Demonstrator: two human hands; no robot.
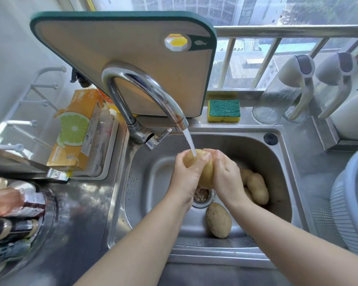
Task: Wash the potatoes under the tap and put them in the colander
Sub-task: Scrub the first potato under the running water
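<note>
Water runs from the chrome tap point(145, 87) onto a yellow potato point(206, 173) held over the steel sink point(283, 182). My left hand point(187, 174) grips its left side and my right hand point(227, 174) grips its right side, fingers curled round it. A brownish potato point(218, 219) lies on the sink floor near the drain point(203, 196). More potatoes point(257, 188) lie in the sink behind my right wrist, partly hidden. The grey colander point(347, 203) stands on the counter at the right edge.
A green-rimmed cutting board point(132, 48) leans behind the tap. A yellow-green sponge point(223, 110) sits on the back ledge beside clear jugs point(281, 93). An orange carton point(77, 131) stands left of the sink, with bottles point(15, 213) at the lower left.
</note>
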